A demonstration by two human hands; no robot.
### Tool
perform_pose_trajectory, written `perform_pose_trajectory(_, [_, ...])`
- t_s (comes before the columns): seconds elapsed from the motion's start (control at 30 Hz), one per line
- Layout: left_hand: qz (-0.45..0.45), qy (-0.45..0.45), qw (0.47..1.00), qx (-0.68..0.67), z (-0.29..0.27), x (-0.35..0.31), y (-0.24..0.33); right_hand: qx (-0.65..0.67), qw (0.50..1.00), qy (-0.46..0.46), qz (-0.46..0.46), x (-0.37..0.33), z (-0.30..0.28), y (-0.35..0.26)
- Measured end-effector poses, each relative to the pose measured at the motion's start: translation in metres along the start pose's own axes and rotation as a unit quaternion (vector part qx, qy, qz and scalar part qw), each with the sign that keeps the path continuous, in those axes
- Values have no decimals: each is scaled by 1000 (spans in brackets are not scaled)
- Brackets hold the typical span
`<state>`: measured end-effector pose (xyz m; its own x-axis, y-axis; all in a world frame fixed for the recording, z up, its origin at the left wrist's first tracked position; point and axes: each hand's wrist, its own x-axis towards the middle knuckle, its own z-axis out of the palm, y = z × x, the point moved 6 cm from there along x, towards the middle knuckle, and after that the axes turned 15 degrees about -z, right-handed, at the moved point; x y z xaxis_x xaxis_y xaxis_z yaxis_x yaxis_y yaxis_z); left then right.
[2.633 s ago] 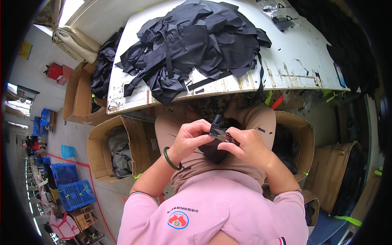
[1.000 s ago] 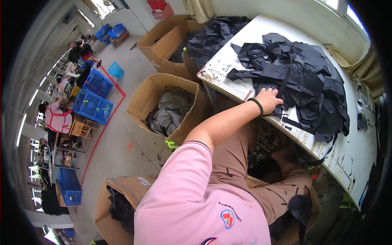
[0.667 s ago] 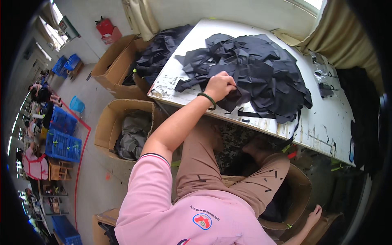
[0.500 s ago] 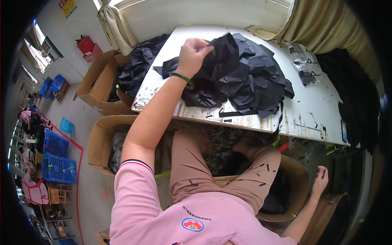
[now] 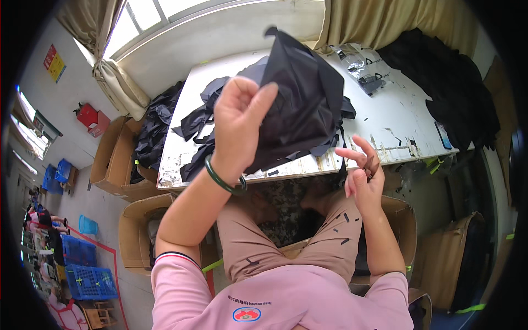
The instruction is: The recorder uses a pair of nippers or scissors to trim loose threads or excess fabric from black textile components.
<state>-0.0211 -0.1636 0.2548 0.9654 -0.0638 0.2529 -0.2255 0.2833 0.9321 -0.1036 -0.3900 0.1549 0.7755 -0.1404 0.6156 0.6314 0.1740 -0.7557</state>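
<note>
My left hand (image 5: 242, 118), with a dark green bangle at its wrist, pinches a black fabric piece (image 5: 300, 91) between thumb and fingers. The piece hangs raised over the white table (image 5: 393, 118), its far corner lifted and blurred. It hides much of the loose pile of black fabric pieces (image 5: 193, 120) lying below. Close by the table's front edge is my right hand (image 5: 366, 173), fingers spread and apart from the cloth. A small dark spot shows by its fingers, too small to make out.
Clear plastic bags (image 5: 363, 71) and a large black fabric heap (image 5: 440, 82) lie at the table's right, near a phone-like object (image 5: 443, 135). Cardboard boxes (image 5: 113, 159) stand left and another box (image 5: 131, 234) by my legs. Small black scraps lie on my trousers.
My left hand has lifted the black fabric piece off the pile and brought it nearer. My right hand has come up from the lower right to the table's edge. The view has shifted.
</note>
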Motion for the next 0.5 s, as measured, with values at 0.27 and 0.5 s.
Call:
perform_pose_trajectory(0.27, [-180,12,974,-138,-17,-87,-130,-86,994,25,69,-23,1,32])
perform_pose_trajectory(0.5, [-237,20,963,-130,-64,-116,-164,-113,981,-7,155,-44,-10,53])
